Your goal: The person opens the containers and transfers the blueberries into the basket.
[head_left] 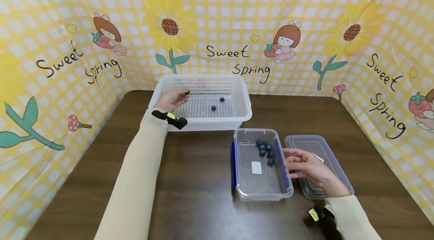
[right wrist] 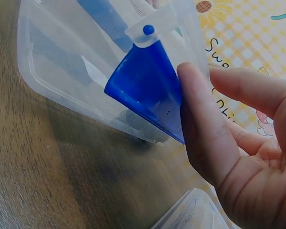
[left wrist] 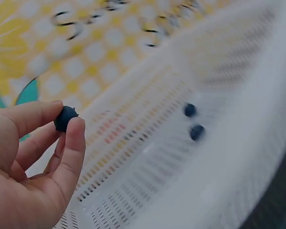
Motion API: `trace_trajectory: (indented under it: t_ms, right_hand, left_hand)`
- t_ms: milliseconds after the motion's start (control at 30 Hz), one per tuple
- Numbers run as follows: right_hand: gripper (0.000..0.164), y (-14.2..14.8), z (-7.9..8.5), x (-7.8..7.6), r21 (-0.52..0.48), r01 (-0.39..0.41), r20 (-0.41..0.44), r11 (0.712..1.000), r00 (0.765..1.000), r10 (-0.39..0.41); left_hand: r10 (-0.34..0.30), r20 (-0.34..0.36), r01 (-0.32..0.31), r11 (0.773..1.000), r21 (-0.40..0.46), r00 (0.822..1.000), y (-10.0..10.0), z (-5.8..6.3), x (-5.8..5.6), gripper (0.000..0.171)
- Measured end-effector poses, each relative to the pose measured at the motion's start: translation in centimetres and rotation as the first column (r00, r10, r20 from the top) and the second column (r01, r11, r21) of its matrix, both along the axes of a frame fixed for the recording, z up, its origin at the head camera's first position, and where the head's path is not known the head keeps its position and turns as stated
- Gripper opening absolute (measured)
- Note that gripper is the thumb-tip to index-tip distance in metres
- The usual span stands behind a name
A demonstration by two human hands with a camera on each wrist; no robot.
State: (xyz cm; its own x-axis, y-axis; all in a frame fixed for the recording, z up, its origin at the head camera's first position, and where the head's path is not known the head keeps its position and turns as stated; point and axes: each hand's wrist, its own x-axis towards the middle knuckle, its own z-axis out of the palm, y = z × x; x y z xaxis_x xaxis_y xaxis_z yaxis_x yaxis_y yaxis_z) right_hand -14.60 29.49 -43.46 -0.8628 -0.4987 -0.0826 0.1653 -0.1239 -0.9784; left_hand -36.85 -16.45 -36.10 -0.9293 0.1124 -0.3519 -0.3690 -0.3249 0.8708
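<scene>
Over the white basket (head_left: 191, 119), my left hand (head_left: 173, 98) pinches a blueberry (left wrist: 66, 119) between thumb and fingertips. Two other blueberries (head_left: 222, 100) lie on the basket's floor, apart from the hand. My right hand (head_left: 310, 166) is beside the clear plastic container (head_left: 257, 185), its fairly straight fingers touching the right side wall. In the right wrist view, a fingertip (right wrist: 193, 81) rests against the blue latch (right wrist: 143, 88), which hangs folded down. Several blueberries (head_left: 262, 147) sit in the container, towards its back right, near a white label (head_left: 256, 167).
A clear lid (head_left: 306, 142) lies on the brown table (head_left: 196, 179) to the container's right, partly under my right hand. The basket stands at the back, against a yellow checked cloth (head_left: 217, 17) that hangs around the table.
</scene>
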Motion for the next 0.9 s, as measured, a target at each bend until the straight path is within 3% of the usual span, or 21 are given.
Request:
trace_trajectory:
  t_ms: [67,200,267,333,667,800,900]
  right_hand:
    - [0.042,-0.1,-0.1,0.0,-0.001,-0.001,0.003,1.000,1.000,0.001]
    - [0.042,-0.2,-0.2,0.0,-0.006,-0.002,0.001,1.000,1.000,0.002]
    - [0.042,-0.2,-0.2,0.0,-0.007,-0.001,0.000,1.000,1.000,0.001]
    - [0.042,-0.2,-0.1,0.0,-0.002,0.001,-0.003,1.000,1.000,-0.001]
    - [0.041,0.0,-0.1,-0.2,0.011,0.004,-0.005,1.000,1.000,-0.004]
    - [0.042,0.0,-0.2,-0.2,0.002,0.003,0.001,1.000,1.000,-0.003]
    - [0.041,0.0,-0.2,-0.2,0.002,0.009,0.002,1.000,1.000,-0.009]
  left_hand:
    - [0.049,0.051,-0.054,0.992,0.112,0.997,-0.8,0.3,-0.1,0.033]
    - [0.129,0.112,-0.156,0.944,0.292,0.985,-1.7,0.8,-0.5,0.050]
    - [0.141,0.117,-0.173,0.925,0.337,0.983,-1.7,1.1,-0.5,0.054]
    - [0.142,0.109,-0.171,0.924,0.341,0.984,-1.5,1.3,-0.4,0.053]
    - [0.064,0.083,-0.089,0.931,0.353,0.994,1.0,1.3,0.9,0.050]
    - [-0.010,0.020,0.002,0.929,0.369,1.000,3.2,1.8,1.9,0.049]
    - [-0.100,-0.047,0.110,0.937,0.331,0.994,5.5,2.3,2.9,0.048]
